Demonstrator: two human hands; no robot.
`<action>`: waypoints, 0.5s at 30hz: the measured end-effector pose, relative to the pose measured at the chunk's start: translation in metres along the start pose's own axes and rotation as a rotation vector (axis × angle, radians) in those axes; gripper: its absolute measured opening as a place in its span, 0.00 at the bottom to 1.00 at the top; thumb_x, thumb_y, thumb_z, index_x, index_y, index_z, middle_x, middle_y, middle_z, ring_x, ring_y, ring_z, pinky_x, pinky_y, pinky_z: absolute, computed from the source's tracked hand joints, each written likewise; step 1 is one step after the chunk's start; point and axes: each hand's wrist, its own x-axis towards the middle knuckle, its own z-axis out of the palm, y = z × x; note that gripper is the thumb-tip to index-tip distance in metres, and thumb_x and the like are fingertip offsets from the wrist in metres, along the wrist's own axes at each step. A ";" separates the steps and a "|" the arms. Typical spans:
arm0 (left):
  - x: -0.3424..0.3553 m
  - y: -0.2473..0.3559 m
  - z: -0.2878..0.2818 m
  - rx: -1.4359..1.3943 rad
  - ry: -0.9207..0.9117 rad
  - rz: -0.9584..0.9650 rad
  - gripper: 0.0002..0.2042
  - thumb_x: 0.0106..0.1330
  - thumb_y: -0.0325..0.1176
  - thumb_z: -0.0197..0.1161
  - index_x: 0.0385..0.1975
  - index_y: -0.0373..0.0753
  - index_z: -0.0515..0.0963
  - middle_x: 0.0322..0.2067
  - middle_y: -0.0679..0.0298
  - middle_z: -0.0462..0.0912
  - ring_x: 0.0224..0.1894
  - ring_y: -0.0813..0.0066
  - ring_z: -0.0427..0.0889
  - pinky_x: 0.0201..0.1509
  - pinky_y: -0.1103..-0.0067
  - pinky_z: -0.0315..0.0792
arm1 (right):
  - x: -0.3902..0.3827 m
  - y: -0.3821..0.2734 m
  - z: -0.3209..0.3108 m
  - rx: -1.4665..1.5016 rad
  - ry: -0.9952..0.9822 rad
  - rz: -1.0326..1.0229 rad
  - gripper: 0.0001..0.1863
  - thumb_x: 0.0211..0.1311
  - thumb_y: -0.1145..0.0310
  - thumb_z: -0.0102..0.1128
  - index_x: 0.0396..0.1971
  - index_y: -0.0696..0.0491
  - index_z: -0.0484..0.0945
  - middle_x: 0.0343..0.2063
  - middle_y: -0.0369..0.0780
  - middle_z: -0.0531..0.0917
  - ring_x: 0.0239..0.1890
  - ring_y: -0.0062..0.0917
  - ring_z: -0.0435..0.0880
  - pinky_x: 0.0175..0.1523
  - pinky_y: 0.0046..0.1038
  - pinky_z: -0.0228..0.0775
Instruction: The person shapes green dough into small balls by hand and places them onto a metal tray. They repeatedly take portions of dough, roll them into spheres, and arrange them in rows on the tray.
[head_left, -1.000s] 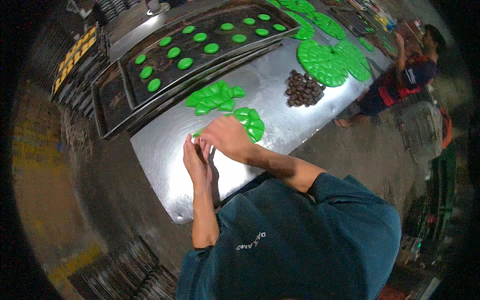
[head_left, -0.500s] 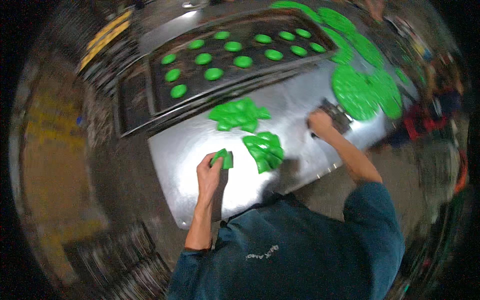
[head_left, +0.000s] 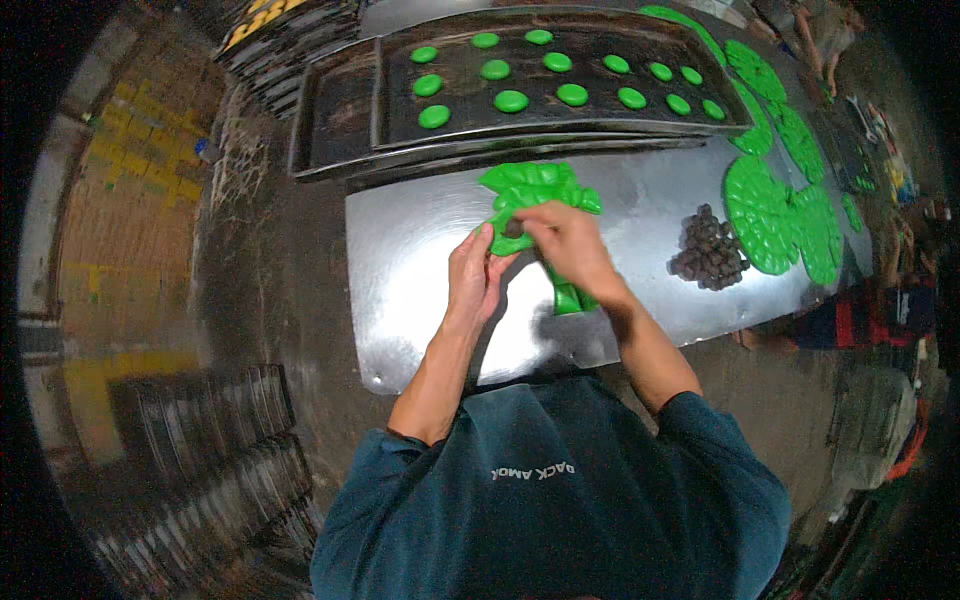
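Note:
My left hand (head_left: 472, 275) holds a flat piece of green dough (head_left: 505, 244) over the metal table (head_left: 410, 240). On that piece sits a small dark brown ball (head_left: 515, 228), with the fingertips of my right hand (head_left: 568, 242) closed at it. Just beyond my hands lies a heap of green dough pieces (head_left: 535, 183). A second heap of green pieces (head_left: 570, 298) is partly covered by my right forearm. To the right, dark brown balls (head_left: 710, 252) are piled on the table.
A dark baking tray (head_left: 560, 130) bearing several green rounds (head_left: 511, 101) lies along the far side, overlapping another tray (head_left: 335, 120). Large green dough sheets (head_left: 762, 215) cover the table's right end. A person in dark and red clothing (head_left: 870, 320) is at the right.
My right hand has come from the dark pile over to my left hand, bringing a dark ball onto the green piece. The whole view has turned, and my left hand has moved toward the far heap.

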 end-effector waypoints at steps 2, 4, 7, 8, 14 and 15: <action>-0.016 0.012 -0.013 0.008 -0.006 0.011 0.16 0.69 0.33 0.50 0.50 0.27 0.68 0.47 0.54 0.73 0.50 0.67 0.74 0.55 0.70 0.71 | 0.011 -0.012 0.008 0.064 -0.127 0.223 0.13 0.57 0.71 0.58 0.43 0.57 0.79 0.30 0.39 0.82 0.29 0.21 0.79 0.33 0.23 0.71; -0.025 0.014 -0.019 0.081 0.005 0.059 0.14 0.66 0.28 0.54 0.49 0.30 0.69 0.43 0.57 0.75 0.45 0.69 0.77 0.49 0.73 0.75 | 0.025 -0.018 0.014 0.242 -0.400 0.396 0.14 0.56 0.73 0.57 0.42 0.62 0.77 0.28 0.38 0.81 0.26 0.16 0.77 0.31 0.21 0.70; -0.036 0.024 -0.024 0.217 0.078 0.112 0.16 0.64 0.24 0.55 0.52 0.30 0.68 0.41 0.61 0.77 0.38 0.76 0.78 0.41 0.79 0.76 | 0.005 -0.046 0.035 0.370 -0.162 0.424 0.10 0.55 0.74 0.57 0.37 0.63 0.77 0.27 0.39 0.80 0.25 0.16 0.77 0.31 0.20 0.70; -0.034 0.024 -0.032 0.278 0.105 0.129 0.17 0.64 0.24 0.55 0.53 0.29 0.68 0.41 0.61 0.77 0.38 0.77 0.78 0.41 0.80 0.76 | -0.005 -0.052 0.045 0.161 -0.018 0.207 0.09 0.53 0.75 0.59 0.34 0.62 0.77 0.26 0.39 0.79 0.27 0.20 0.78 0.30 0.21 0.70; -0.080 0.033 -0.018 0.519 0.056 0.165 0.22 0.66 0.26 0.51 0.61 0.32 0.62 0.38 0.60 0.78 0.37 0.79 0.76 0.41 0.82 0.73 | -0.044 -0.101 0.041 -0.429 -0.059 -0.384 0.13 0.42 0.82 0.58 0.32 0.59 0.77 0.35 0.44 0.76 0.42 0.39 0.75 0.45 0.36 0.70; -0.092 0.043 -0.015 0.714 0.063 0.226 0.21 0.67 0.27 0.50 0.60 0.31 0.64 0.36 0.60 0.78 0.36 0.79 0.76 0.41 0.81 0.73 | -0.035 -0.105 0.031 -0.418 -0.058 -0.424 0.12 0.42 0.82 0.59 0.32 0.59 0.77 0.34 0.44 0.77 0.40 0.38 0.76 0.44 0.36 0.70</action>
